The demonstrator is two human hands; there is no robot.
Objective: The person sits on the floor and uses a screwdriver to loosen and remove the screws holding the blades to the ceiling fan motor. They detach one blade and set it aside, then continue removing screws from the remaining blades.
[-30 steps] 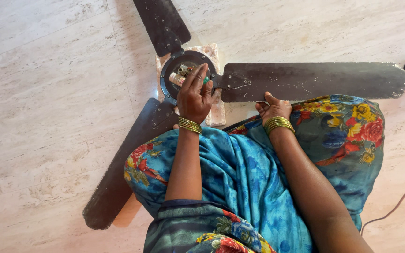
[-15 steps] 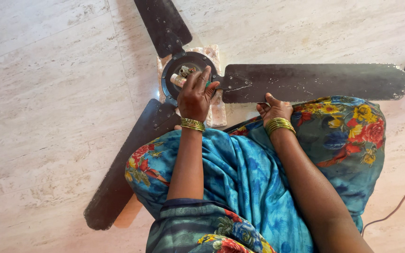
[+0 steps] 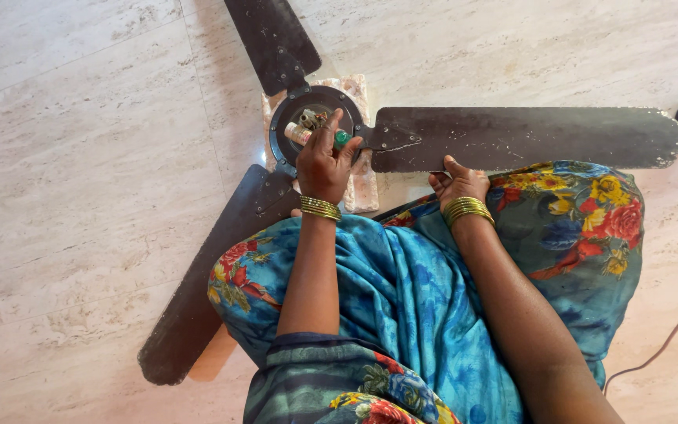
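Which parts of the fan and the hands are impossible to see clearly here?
- Head view: fan hub centre, partly covered by the left hand.
- Green item: mostly hidden by fingers.
- Upper blade: cut off by the top edge.
- Right hand: fingertips tucked under the right blade.

Dark three-bladed ceiling fan (image 3: 464, 137), flat on floor

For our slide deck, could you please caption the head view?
Left hand grips a green-handled tool at a ceiling fan's hub; right hand steadies one dark blade.
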